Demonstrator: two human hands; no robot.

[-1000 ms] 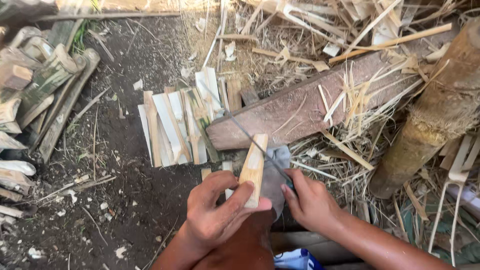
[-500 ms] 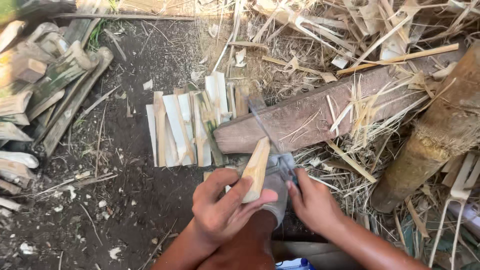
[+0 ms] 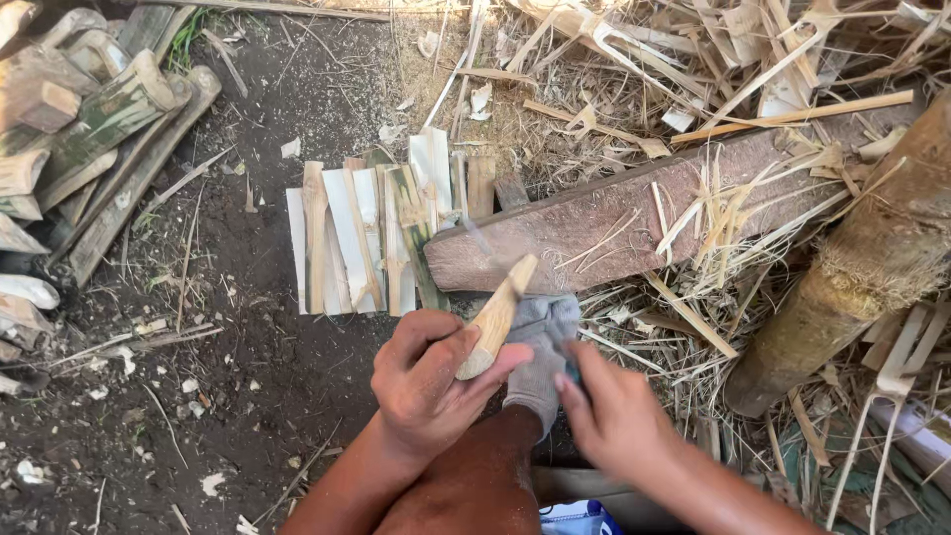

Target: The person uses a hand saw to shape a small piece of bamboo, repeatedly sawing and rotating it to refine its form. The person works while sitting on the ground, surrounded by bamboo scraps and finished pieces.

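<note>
I hold the bamboo stick (image 3: 498, 315) tilted over my knee, left hand (image 3: 428, 381) fingers wrapped round its near end; right hand (image 3: 616, 421) closes on a blurred blade (barely visible). I'd keep strokes shallow, away from me.

The left hand (image 3: 426, 381) is closed around the lower end of a short tapered pale bamboo piece (image 3: 497, 315), which tilts up and to the right. The right hand (image 3: 614, 416) sits just right of it, at a grey cloth wrapping (image 3: 543, 347) that lies between the two hands, over the person's knee (image 3: 475, 476). Directly beyond the hands, a long flat weathered wooden plank (image 3: 614, 223) lies on the bare soil ground (image 3: 248, 396), running up to the right. Left of the plank's near end, a row of split flat bamboo slats (image 3: 367, 238) lies side by side. A stack of cut bamboo sections (image 3: 79, 139) occupies the far left. A thick rough trunk (image 3: 862, 267) stands at the right, amid scattered dry shavings (image 3: 713, 59).
</note>
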